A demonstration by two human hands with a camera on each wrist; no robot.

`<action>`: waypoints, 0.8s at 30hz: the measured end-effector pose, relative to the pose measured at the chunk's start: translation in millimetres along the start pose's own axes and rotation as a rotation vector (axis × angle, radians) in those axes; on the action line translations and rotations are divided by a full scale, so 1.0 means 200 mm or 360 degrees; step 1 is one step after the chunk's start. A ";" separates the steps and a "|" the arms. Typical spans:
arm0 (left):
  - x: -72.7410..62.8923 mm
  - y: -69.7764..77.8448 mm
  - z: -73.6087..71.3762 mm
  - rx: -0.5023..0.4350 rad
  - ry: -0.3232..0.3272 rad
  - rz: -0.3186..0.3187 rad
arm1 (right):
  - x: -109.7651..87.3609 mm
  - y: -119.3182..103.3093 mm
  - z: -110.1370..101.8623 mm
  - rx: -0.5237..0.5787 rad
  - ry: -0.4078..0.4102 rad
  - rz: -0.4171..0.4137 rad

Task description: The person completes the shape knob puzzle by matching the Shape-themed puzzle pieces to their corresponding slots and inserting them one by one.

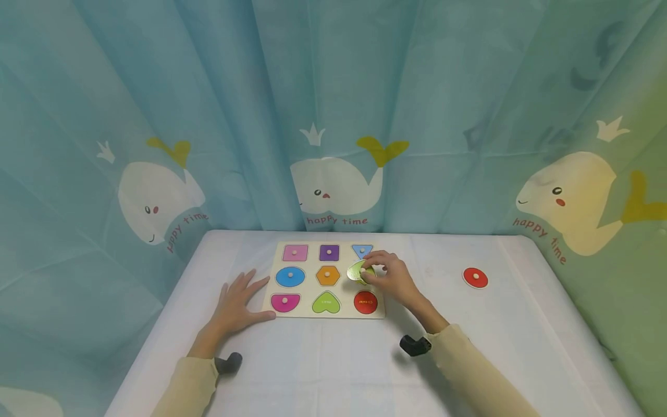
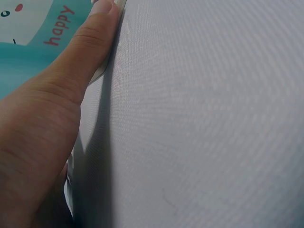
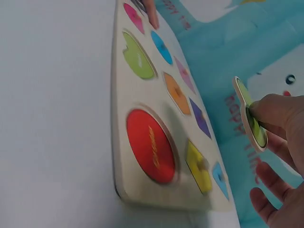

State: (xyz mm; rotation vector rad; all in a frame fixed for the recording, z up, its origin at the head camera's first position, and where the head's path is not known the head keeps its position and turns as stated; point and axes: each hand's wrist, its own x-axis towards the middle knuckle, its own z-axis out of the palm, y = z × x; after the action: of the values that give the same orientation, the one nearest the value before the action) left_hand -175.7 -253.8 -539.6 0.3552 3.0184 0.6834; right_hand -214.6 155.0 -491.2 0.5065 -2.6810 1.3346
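My right hand (image 1: 393,281) pinches a green heart-shaped puzzle piece (image 3: 256,126) between thumb and fingers, raised above the right side of a wooden shape-puzzle board (image 1: 314,263). The board's green heart recess (image 1: 326,303) and red circle recess (image 1: 366,302) show printed words and hold no piece. Knobbed pieces sit in the other recesses, among them an orange hexagon (image 1: 327,275) and a blue oval (image 1: 290,277). A yellow piece (image 3: 198,166), mostly hidden in the head view, lies below the raised heart. My left hand (image 1: 234,307) has its fingers spread, thumb and fingertip at the board's left edge.
A red round knobbed piece (image 1: 476,278) lies on the white-covered table (image 1: 333,370), right of the board. Behind the table hangs a blue curtain (image 1: 448,116) with whale prints. Dark wrist devices (image 1: 415,346) sit at both sleeves.
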 end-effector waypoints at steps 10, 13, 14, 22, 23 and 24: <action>0.00 -0.01 0.01 -0.0018 -0.0002 0.0000 | 0.00 -0.06 0.17 0.0110 -0.0088 0.0017; 0.00 -0.01 0.01 -0.0020 -0.0008 0.0001 | -0.01 -0.06 0.22 0.0125 -0.0091 -0.0017; 0.00 -0.01 0.01 -0.0021 -0.0006 0.0005 | -0.02 -0.06 0.23 0.0135 -0.0094 -0.0029; 0.00 0.00 0.00 -0.0007 0.0010 0.0012 | -0.05 -0.08 0.35 0.0189 -0.0100 -0.0145; 0.00 0.00 0.00 -0.0005 0.0012 0.0013 | -0.06 -0.08 0.36 0.0187 -0.0103 -0.0144; 0.00 0.00 0.00 -0.0005 0.0013 0.0013 | -0.06 -0.08 0.37 0.0178 -0.0106 -0.0143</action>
State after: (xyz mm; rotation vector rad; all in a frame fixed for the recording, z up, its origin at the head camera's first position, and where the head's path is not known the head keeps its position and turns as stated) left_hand -175.4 -254.5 -539.9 0.3662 3.0249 0.6918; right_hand -193.9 90.0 -526.8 0.6868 -2.6109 1.4729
